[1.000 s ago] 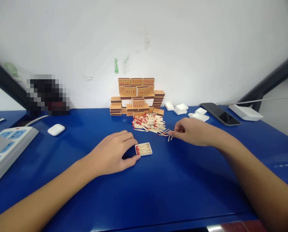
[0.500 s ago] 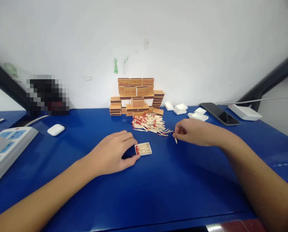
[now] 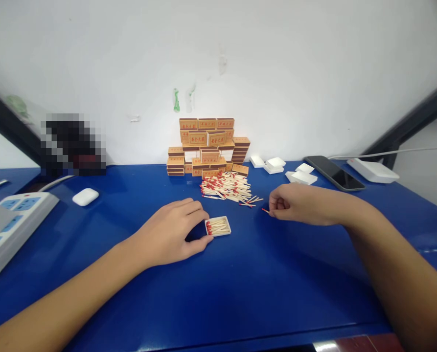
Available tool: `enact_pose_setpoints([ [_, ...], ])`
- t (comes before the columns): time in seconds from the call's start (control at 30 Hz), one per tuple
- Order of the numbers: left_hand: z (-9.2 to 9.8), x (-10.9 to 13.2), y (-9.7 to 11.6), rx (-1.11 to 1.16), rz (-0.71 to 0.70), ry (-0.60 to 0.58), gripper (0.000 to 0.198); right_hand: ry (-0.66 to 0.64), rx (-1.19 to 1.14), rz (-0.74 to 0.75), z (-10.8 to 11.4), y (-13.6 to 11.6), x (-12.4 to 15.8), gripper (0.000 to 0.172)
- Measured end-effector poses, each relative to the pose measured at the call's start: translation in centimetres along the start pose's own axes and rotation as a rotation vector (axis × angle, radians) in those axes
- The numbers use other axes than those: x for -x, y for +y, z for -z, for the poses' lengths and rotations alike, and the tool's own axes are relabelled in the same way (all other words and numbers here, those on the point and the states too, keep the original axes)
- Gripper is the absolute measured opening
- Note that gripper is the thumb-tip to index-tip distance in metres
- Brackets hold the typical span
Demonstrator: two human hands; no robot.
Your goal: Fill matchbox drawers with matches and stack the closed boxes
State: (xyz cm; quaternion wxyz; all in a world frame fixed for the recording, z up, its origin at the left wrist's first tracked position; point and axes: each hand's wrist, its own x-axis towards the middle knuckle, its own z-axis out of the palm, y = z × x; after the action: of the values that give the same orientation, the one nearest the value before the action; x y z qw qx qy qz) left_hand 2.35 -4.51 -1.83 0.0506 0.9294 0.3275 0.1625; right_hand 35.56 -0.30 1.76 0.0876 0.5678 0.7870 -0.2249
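My left hand (image 3: 172, 230) rests on the blue table and pinches the left end of a small white matchbox tray (image 3: 218, 226) that holds several red-tipped matches. My right hand (image 3: 295, 204) is curled closed to the right of the tray, and a red match tip (image 3: 265, 210) sticks out of its fingers on the left. A loose pile of matches (image 3: 226, 187) lies just beyond both hands. Behind the pile stands a stack of orange matchboxes (image 3: 208, 146) against the wall.
Several white empty trays (image 3: 277, 165) lie right of the stack, with a black phone (image 3: 333, 172) and a white box (image 3: 372, 170) further right. A white earbud case (image 3: 85, 196) and a power strip (image 3: 9, 222) sit at the left. A white wall closes the back.
My right hand picked up matches at the edge of the pile, closed around them and drew back a little to the right. The left hand and tray have stayed put.
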Motion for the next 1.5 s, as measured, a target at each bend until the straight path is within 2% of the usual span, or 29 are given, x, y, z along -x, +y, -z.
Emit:
enact_pose_setpoints([
  [0.17,0.0,-0.1,0.0,-0.007,0.004,-0.005,0.023,0.045,0.01,0.08,-0.1,-0.9,-0.1,0.009],
  [0.33,-0.1,-0.1,-0.1,-0.004,-0.011,0.001,0.023,0.281,-0.057,0.387,-1.9,-4.0,-0.7,0.006],
  [0.43,-0.1,-0.1,0.1,-0.004,-0.014,-0.016,0.023,0.337,-0.045,0.525,-3.4,-6.5,-0.5,0.006],
  [0.63,-0.2,-0.2,0.6,0.004,-0.035,-0.007,0.021,0.424,0.138,0.531,-4.9,-8.9,-0.3,0.009],
  [1.03,-0.3,-0.3,0.5,0.023,-0.052,0.001,0.02,0.267,0.103,0.567,-4.6,-9.4,0.5,0.008],
  [1.27,-0.3,-0.2,0.5,0.027,-0.039,-0.01,0.02,0.342,0.118,0.576,-4.9,-8.8,0.3,0.015],
  [1.5,-0.2,-0.2,0.5,0.026,-0.037,-0.006,0.019,0.416,0.064,0.593,-5.4,-8.7,-0.2,0.014],
])
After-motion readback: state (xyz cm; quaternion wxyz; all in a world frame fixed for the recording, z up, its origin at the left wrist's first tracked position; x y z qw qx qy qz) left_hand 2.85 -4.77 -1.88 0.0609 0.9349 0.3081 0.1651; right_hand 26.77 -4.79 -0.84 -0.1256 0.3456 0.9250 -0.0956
